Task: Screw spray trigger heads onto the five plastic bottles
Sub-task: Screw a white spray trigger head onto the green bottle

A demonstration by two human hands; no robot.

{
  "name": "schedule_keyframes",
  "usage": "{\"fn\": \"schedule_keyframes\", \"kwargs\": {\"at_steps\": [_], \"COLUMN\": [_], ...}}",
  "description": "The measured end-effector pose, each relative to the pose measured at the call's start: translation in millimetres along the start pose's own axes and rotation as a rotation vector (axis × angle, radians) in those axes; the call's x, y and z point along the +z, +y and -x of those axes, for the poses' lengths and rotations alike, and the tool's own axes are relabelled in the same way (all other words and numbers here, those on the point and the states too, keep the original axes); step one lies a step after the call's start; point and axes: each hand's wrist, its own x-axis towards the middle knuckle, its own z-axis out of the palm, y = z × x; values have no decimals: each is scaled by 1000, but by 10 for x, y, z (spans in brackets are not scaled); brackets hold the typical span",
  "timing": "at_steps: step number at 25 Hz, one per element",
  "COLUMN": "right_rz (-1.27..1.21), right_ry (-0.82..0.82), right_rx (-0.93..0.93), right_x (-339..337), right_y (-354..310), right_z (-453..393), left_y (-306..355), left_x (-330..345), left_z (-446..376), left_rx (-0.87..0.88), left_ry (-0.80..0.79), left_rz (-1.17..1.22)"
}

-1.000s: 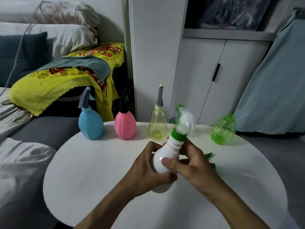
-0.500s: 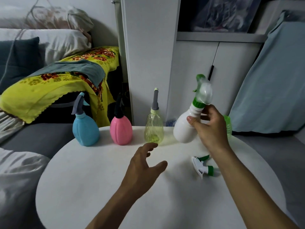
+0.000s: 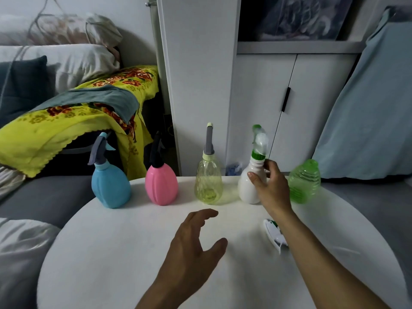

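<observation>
The right hand [image 3: 270,189] curls its thumb and fingers around the shoulder and neck of the white bottle [image 3: 248,186], which stands upright on the round white table [image 3: 111,253] with its green-collared trigger head [image 3: 259,143] on top. The left hand [image 3: 191,239] hovers over the near middle of the table, fingers spread and relaxed, grasping nothing. Left of the white bottle stand the yellow bottle [image 3: 208,186], pink bottle [image 3: 161,186] and blue bottle [image 3: 110,188], all capped. The green bottle [image 3: 304,181], right of it, has no head; a loose trigger head [image 3: 274,234] lies nearer, beside the right forearm.
</observation>
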Motion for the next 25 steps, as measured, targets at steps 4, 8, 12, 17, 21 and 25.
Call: {"fn": "schedule_keyframes", "kwargs": {"at_steps": [4,8,12,17,21,25], "right_rz": [23,29,96,25,101,201], "right_ry": [-26,-125,91,626,340,160], "right_rx": [17,46,-74,51,372,327], "right_x": [-7,-139,-495,-845,-835,-738], "right_y": [-20,-62,-127,25,284,462], "right_z": [-10,45,4,-158,-258,-250], "left_y": [29,38,36,29,6,-14], "left_x": [24,7,33,90,126,118], "left_z": [12,29,-5,-6,-13,-5], "left_rx": [40,19,37,49,34,25], "left_ry": [2,3,21,28,16,20], "left_rz": [0,17,25,33,40,45]}}
